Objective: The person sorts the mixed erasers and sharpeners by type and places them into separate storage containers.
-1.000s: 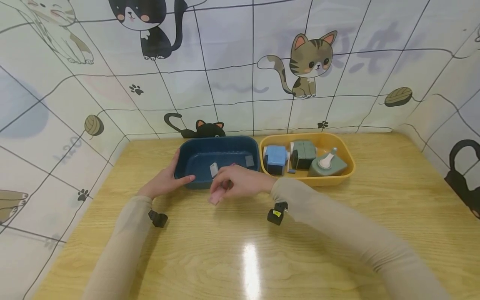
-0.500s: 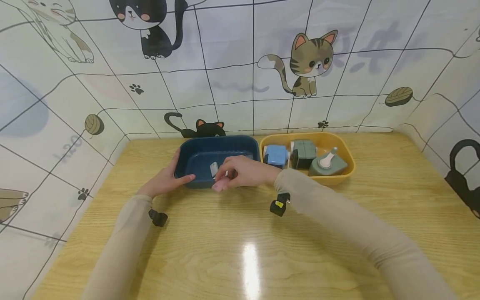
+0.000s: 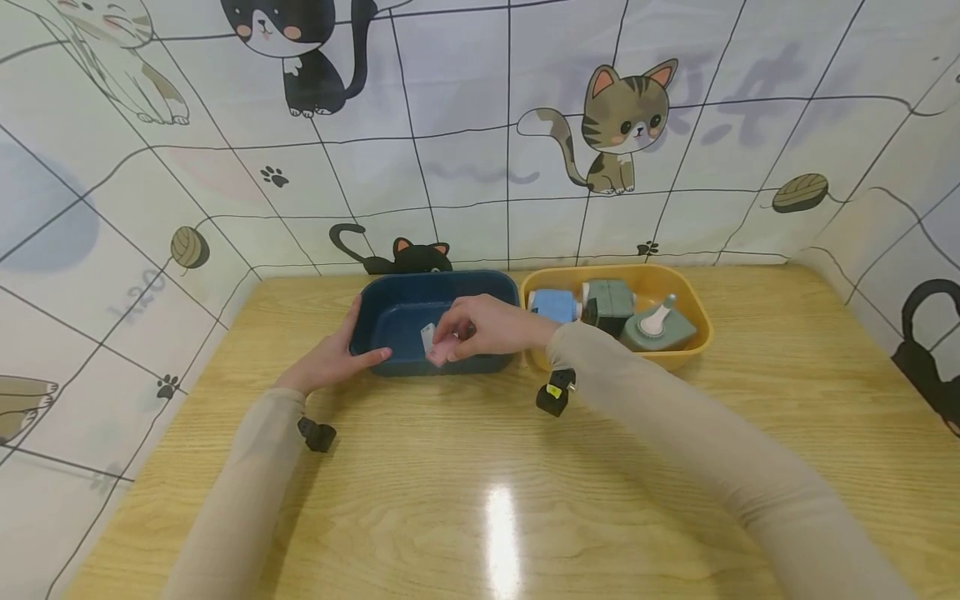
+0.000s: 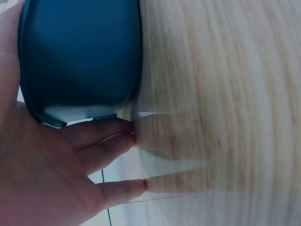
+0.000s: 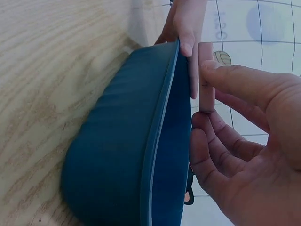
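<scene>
A dark blue plastic bin [image 3: 408, 363] rests on the table, with my left hand [image 3: 330, 364] holding its left end. The left thumb lies over the front rim, while the other fingers spread along the outside and touch the tabletop in the left wrist view. My right hand [image 3: 486, 325] pinches a small pink eraser [image 5: 206, 94] between thumb and fingers, over the bin's front rim. In the right wrist view the eraser appears edge-on, just beyond the rim. A small white block [image 3: 427, 334] lies inside the bin; my right hand hides part of the interior.
Touching the blue bin's right side, a yellow bin [image 3: 701, 329] holds a blue pencil sharpener [image 3: 555, 305], a dark green boxy sharpener [image 3: 609, 302] and a green container with a white nozzle [image 3: 657, 327]. A cat-patterned sheet [image 3: 465, 183] rises behind the wooden table [image 3: 420, 500].
My right hand has moved up and back with the pink eraser, from in front of the blue bin to over its front rim. The left hand has stayed on the bin.
</scene>
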A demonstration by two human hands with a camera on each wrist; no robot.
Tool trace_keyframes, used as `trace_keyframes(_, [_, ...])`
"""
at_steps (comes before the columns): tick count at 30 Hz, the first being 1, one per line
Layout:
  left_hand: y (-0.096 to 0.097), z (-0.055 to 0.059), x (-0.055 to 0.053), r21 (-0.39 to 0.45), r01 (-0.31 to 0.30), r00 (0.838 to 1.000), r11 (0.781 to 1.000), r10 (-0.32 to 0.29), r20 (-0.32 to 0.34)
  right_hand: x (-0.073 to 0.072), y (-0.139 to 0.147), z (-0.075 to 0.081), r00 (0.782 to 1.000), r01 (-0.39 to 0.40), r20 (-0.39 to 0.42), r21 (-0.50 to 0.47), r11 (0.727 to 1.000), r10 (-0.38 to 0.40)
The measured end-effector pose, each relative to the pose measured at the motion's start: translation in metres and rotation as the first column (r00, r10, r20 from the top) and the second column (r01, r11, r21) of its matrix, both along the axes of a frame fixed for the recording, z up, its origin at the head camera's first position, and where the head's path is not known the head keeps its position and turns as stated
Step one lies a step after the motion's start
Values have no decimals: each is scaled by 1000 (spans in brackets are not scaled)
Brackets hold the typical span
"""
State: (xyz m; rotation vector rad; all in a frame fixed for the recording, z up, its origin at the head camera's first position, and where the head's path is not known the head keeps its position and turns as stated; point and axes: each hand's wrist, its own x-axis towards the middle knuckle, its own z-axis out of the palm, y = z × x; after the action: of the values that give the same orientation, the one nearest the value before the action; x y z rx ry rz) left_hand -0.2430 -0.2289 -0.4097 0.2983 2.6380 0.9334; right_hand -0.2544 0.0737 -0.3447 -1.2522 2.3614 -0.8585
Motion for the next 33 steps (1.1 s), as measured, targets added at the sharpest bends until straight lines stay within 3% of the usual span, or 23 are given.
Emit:
trace_keyframes(13, [3, 3, 0, -3, 3, 1000, 1000, -3, -13, -14, -3, 3, 998, 64, -13, 18, 998, -64])
trace_keyframes(24, [3, 3, 1, -9, 2, 1000, 1000, -2, -8, -27, -5, 5, 990, 129, 64, 5, 992, -129])
trace_keyframes(33, [2, 2, -1, -20, 5, 1000, 1000, -5, -17, -41, -8, 3, 985, 162, 56, 3, 987, -162])
